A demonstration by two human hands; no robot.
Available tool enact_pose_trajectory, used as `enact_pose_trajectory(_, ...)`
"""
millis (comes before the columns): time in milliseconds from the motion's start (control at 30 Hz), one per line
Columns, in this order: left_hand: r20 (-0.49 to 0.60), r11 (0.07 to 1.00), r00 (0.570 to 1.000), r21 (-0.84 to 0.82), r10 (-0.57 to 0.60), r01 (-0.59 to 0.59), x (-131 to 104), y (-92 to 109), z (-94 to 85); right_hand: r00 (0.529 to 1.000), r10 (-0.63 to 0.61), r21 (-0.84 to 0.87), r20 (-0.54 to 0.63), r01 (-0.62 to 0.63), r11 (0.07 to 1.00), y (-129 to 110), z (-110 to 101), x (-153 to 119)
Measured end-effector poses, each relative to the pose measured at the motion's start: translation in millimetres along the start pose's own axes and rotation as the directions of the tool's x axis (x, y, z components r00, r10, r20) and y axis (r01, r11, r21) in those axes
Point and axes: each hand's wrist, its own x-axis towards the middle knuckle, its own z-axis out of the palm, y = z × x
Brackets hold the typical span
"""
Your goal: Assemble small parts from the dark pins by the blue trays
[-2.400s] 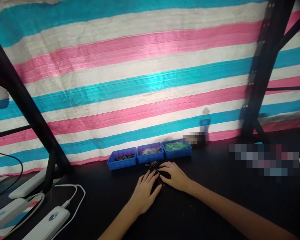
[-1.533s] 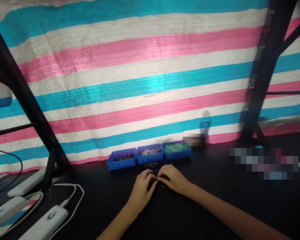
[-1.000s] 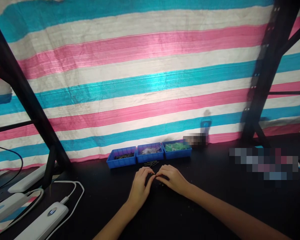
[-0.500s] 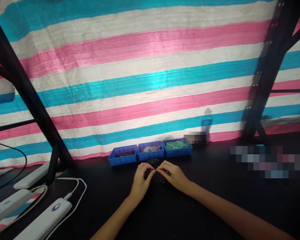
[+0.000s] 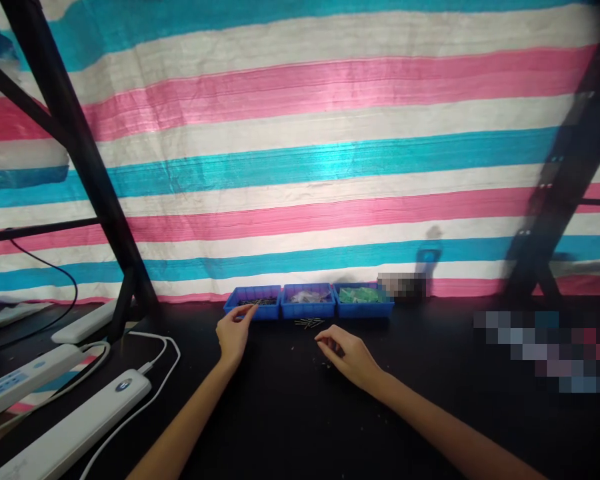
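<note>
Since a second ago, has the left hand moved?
Yes. The left hand left the right hand and reached left to the leftmost blue bin.

three blue bins [image 5: 308, 309], two hands [image 5: 235, 331], three power strips [image 5: 75, 430]

three bins [image 5: 308, 301] behind loose pins [image 5: 307, 323], power strips [image 5: 70, 427] left

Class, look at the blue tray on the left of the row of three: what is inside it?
The left blue tray holds a heap of thin dark pins. The left hand reaches over its front rim, fingertips covering part of the heap.
</note>
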Motion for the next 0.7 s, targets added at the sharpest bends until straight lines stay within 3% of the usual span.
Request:
enact_pose_trajectory(167, -0.02, 0.983, 0.996, -0.161, -0.089, 0.085, 14.9, -8.0, -6.1, 1.0, -0.001, -0.023, 0.03, 0.001, 1.0, -1.1, 0.0, 0.5)
enact_pose_trajectory(333, 0.101, 0.952, 0.985, -0.261, -0.138, 0.16, 14.5, -6.2, -3.4, 0.999, -0.004, -0.029, 0.043, 0.005, 1.0, 1.4, 3.0, 0.6)
enact_pose_trajectory(500, 0.235, 0.919, 0.965, -0.345, -0.114, 0.192, 15.6, -1.1, -4.1, 0.998, 0.011, -0.043, 0.058, -0.008, 0.999, 3.7, 4.6, 0.6)
enact_pose_trajectory(700, 0.322, 0.89, 0.947, -0.431, -0.002, 0.148, 1.5, 17.6, 1.4, 1.0, 0.006, -0.243, 0.021, -0.001, 0.97, 2.7, 3.1, 3.7)
